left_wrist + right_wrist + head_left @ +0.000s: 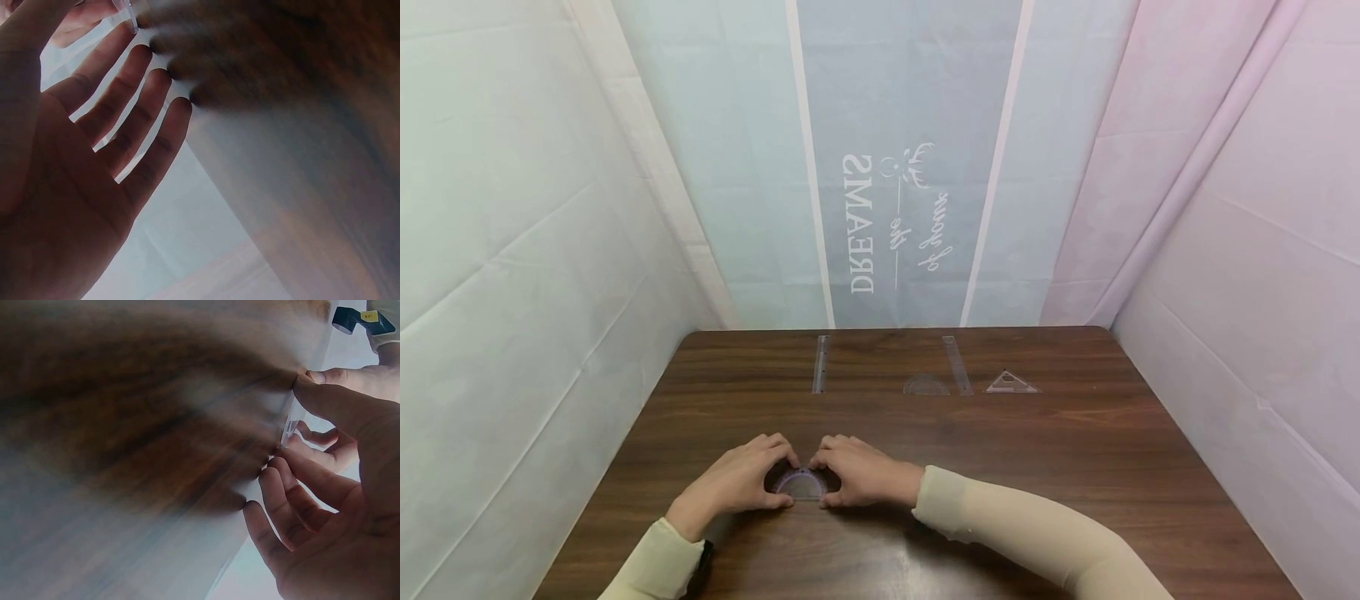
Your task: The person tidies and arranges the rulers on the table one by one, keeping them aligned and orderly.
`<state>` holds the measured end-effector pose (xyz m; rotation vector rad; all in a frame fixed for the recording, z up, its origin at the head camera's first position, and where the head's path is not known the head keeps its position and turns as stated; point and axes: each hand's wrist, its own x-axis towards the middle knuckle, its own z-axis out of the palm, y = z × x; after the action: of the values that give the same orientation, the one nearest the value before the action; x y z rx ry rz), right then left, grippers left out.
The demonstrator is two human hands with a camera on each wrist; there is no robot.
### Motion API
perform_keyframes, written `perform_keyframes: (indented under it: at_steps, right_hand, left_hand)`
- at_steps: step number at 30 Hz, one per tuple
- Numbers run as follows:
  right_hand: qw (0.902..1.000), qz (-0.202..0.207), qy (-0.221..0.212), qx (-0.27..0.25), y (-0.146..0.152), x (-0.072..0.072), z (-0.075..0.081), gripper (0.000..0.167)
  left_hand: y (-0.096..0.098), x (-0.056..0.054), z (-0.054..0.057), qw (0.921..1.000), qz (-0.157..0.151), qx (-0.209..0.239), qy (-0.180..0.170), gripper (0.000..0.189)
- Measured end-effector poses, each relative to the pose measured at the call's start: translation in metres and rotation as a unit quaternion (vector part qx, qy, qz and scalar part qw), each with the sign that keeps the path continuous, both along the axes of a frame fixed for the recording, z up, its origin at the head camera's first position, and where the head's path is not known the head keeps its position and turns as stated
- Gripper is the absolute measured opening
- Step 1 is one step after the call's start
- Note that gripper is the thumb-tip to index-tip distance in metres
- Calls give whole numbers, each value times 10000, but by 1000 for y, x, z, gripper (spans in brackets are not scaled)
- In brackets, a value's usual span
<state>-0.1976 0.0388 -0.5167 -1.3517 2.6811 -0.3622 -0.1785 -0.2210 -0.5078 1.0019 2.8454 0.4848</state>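
Observation:
A clear protractor [803,487] with a purple scale lies at the near middle of the table, its straight edge towards me. From its left side my left hand [741,475] holds it, thumb by the lower corner and index finger at the top of the arc. My right hand [865,473] grips the opposite side in the same way. In the left wrist view the left fingers [147,134] are spread with their tips at the tabletop. The right wrist view shows the protractor edge-on [290,428] between the right thumb and index finger.
Along the far side of the dark wooden table [1037,450] lie a clear ruler [820,365], a second protractor [927,386], another ruler [957,365] and a triangular set square [1018,386]. Fabric walls [512,250] stand left, right and behind.

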Motion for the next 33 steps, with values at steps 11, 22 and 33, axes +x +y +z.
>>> perform_keyframes:
  at_steps: [11, 22, 33]
  right_hand:
    - [10000, -37, -22, 17, 1, 2, 2, 53]
    - [10000, -19, -28, -17, 2, 4, 3, 52]
    - [9983, 73, -348, -453, 16, -1, 5, 55]
  left_hand:
    - [1, 1, -1, 10000, 8, 40, -28, 45]
    - [3, 0, 3, 9997, 100, 28, -240, 42]
    - [17, -12, 13, 9998, 145, -86, 70, 35]
